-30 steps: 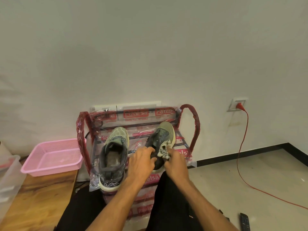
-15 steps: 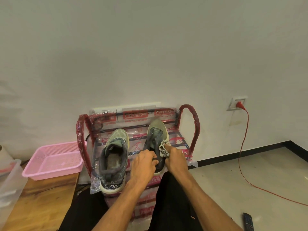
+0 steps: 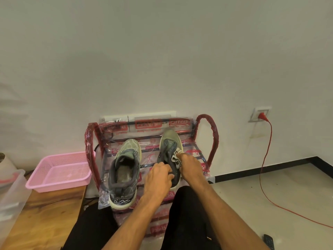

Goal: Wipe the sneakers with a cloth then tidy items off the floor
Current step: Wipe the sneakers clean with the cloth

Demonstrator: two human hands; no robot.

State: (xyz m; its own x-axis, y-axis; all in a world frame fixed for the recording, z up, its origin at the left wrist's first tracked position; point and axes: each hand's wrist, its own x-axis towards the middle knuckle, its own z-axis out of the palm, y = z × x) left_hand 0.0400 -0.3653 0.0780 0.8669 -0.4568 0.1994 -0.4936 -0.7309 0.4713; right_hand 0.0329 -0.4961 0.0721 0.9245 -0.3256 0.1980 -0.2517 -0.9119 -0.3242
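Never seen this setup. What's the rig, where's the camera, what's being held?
No robot here: one camera worn on a person's head looks down at their own bare hands. The left hand grips the heel end of a sneaker; the right hand presses a small cloth against its side. It and the other sneaker, untouched, sit on a red plastic-wrapped rack. A pink basket sits on a wooden table at left; a remote lies on the floor.
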